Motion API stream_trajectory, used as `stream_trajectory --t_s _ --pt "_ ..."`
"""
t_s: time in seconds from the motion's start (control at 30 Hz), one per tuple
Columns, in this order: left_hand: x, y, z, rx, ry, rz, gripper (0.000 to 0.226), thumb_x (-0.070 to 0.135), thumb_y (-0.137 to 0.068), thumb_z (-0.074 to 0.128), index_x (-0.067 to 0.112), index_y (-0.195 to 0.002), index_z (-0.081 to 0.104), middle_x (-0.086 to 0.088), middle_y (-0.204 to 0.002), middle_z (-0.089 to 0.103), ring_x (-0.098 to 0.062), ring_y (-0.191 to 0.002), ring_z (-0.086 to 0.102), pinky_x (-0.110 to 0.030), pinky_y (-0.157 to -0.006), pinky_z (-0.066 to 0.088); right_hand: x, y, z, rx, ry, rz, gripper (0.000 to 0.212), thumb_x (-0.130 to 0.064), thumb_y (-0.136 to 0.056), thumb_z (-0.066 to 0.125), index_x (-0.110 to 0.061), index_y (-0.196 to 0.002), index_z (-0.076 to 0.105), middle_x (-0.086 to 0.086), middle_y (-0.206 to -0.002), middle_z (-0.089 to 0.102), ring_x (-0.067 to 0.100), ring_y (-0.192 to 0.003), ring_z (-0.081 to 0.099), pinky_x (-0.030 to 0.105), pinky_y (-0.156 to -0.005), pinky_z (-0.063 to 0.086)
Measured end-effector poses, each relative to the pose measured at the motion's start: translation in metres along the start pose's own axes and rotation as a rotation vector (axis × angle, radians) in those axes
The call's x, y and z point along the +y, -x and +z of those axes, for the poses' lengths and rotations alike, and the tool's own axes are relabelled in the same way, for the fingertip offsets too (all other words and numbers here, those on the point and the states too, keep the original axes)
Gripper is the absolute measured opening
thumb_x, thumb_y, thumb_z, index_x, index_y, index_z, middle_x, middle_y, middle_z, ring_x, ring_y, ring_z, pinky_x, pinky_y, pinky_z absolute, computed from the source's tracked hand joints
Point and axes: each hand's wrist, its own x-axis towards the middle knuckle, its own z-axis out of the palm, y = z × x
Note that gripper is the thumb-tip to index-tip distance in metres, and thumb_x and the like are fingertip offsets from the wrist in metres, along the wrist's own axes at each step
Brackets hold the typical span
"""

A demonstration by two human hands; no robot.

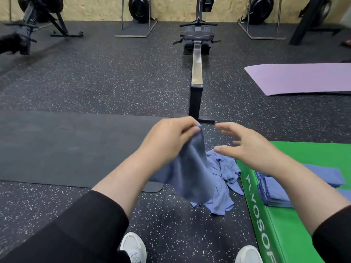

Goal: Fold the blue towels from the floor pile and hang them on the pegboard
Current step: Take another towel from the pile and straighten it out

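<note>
My left hand (170, 136) pinches the top corner of a blue towel (191, 175), which hangs loose above the floor. To its right, my right hand (245, 147) hovers with fingers spread and holds nothing, a short gap away from the towel's corner. Behind the hanging towel, a crumpled pile of blue towels (223, 179) lies on the speckled floor. A stack of folded blue towels (279, 190) rests on the green plyo box (269, 234) at the right, partly hidden by my right forearm. No pegboard is in view.
A rowing machine rail (196, 73) runs away from me straight ahead. A black mat (66, 149) lies at the left, a purple mat (303, 78) at the far right. More gym machines stand along the back wall. My white shoes (133, 247) show at the bottom.
</note>
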Motion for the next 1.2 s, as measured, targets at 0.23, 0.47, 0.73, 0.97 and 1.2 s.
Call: stream_trajectory --t_s 0.23,0.47,0.73,0.97,1.2 --pt "0.013 -0.002 0.015 0.005 0.210 -0.056 0.018 0.036 -0.088 0.074 0.027 -0.087 0.058 0.009 -0.065 0.062 -0.006 -0.061 0.053 -0.028 -0.063 0.046 -0.029 -0.011 0.019 -0.115 -0.271 -0.104 0.033 -0.035 -0.081 0.076 -0.005 -0.087 0.064 0.003 -0.077 0.058 0.014 -0.074 0.047 0.037 -0.071 0.039" --pt "-0.016 0.012 0.003 -0.334 0.248 -0.213 0.020 0.034 -0.095 0.067 0.019 -0.082 0.069 0.010 -0.069 0.060 -0.003 -0.064 0.047 -0.021 -0.061 0.037 -0.022 -0.011 0.002 -0.055 -0.241 -0.123 0.021 -0.024 -0.092 0.070 -0.012 -0.079 0.058 0.002 -0.072 0.055 0.012 -0.068 0.045 0.035 -0.064 0.035" --pt "-0.011 0.015 0.012 -0.147 0.237 -0.226 0.019 0.035 -0.100 0.056 0.023 -0.087 0.060 0.011 -0.076 0.063 -0.004 -0.066 0.049 -0.026 -0.067 0.041 -0.022 -0.001 -0.008 -0.121 -0.185 -0.091 0.012 -0.016 -0.095 0.063 -0.010 -0.086 0.068 0.004 -0.070 0.064 0.011 -0.065 0.049 0.035 -0.063 0.040" --pt "-0.030 0.030 0.017 -0.278 -0.098 -0.326 0.023 0.021 -0.089 0.057 0.018 -0.069 0.049 0.004 -0.065 0.054 -0.021 -0.067 0.047 -0.032 -0.055 0.035 -0.015 -0.003 -0.017 0.071 -0.315 -0.034 0.019 -0.029 -0.084 0.057 -0.018 -0.090 0.072 0.006 -0.075 0.062 0.018 -0.072 0.048 0.043 -0.070 0.040" --pt "-0.065 0.038 -0.006 -0.036 -0.217 -0.427 0.019 0.013 -0.092 0.048 0.022 -0.081 0.061 0.005 -0.073 0.061 -0.027 -0.079 0.058 -0.032 -0.063 0.041 -0.005 -0.001 -0.021 0.122 -0.241 0.075 0.029 -0.040 -0.076 0.055 -0.020 -0.089 0.070 0.014 -0.073 0.059 0.023 -0.067 0.048 0.058 -0.067 0.048"
